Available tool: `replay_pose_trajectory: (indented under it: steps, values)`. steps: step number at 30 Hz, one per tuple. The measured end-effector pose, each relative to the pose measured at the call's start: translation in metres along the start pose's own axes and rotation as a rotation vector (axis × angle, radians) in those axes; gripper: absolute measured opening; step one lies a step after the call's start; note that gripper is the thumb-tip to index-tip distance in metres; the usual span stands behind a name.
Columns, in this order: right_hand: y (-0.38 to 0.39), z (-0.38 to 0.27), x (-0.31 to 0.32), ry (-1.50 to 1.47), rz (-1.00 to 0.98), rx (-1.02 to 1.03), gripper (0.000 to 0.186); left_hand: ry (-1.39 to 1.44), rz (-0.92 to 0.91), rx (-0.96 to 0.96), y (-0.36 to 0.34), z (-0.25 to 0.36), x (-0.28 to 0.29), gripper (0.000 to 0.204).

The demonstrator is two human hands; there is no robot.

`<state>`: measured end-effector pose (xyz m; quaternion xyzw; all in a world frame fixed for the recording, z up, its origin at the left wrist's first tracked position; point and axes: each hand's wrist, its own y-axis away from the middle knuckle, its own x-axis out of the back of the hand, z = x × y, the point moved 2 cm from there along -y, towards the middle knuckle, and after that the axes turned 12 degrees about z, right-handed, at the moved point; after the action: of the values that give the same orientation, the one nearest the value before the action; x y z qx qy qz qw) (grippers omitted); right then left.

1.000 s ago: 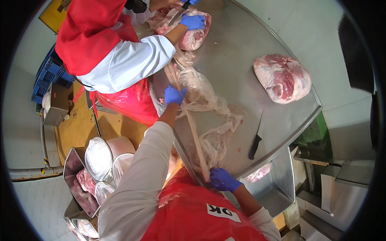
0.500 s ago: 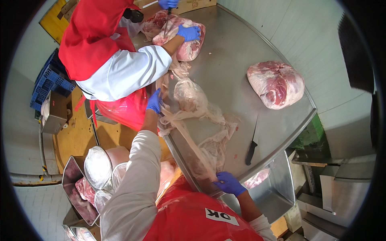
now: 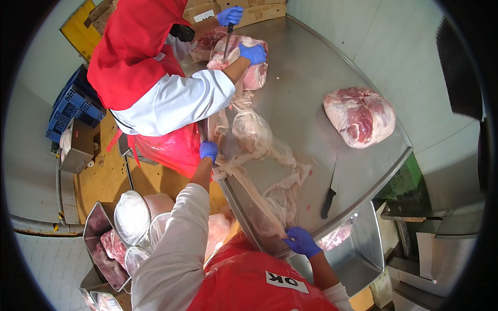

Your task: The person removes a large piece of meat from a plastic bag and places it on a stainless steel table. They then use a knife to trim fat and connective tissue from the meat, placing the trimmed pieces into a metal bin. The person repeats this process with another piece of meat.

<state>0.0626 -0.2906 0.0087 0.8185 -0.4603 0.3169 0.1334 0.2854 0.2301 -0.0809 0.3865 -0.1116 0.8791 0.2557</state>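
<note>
A long, crumpled strip of thin, pinkish plastic film [image 3: 249, 186] lies along the near-left part of the steel table. My right hand [image 3: 302, 242], in a blue glove, pinches its near end at the table's front edge. At the left edge, my gloved left hand [image 3: 208, 150] is closed at the strip's far end; its fingers are partly hidden. A black-handled knife [image 3: 328, 202] lies to the right of the film, its blade pointing away from me. Farther right rests a large rounded cut of raw meat [image 3: 359, 116].
At the far left a co-worker [image 3: 166, 98] in a red hood and apron holds a knife [image 3: 228, 41] upright over another meat cut [image 3: 251, 78]. A steel bin [image 3: 363, 249] with meat stands below the front edge; tubs [image 3: 98, 228] stand at lower left.
My left hand has come nearer to me and its fingers have drawn in. My right hand stays on the film's end. The co-worker's knife hand has shifted, with the blade now upright. The view has shifted slightly.
</note>
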Motion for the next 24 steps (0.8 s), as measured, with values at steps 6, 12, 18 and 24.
replay_pose_trajectory:
  steps: [6, 12, 18, 24]
  values:
    - [0.012, 0.007, -0.006, 0.028, -0.047, 0.062, 0.021, -0.139, 0.253, -0.092, 0.01, 0.076, 0.011, 0.076]
    - [0.019, -0.004, -0.01, 0.029, -0.096, 0.07, 0.023, 0.105, 0.19, -0.031, -0.008, 0.11, -0.016, 0.085]
    - [0.025, -0.006, -0.016, -0.004, -0.1, 0.106, 0.019, 0.3, 0.34, -0.427, -0.061, 0.122, -0.045, 0.037]
    - [0.034, 0.024, -0.031, 0.098, -0.306, 0.019, 0.032, 0.615, -0.004, -0.038, -0.077, 0.115, -0.037, 0.031]
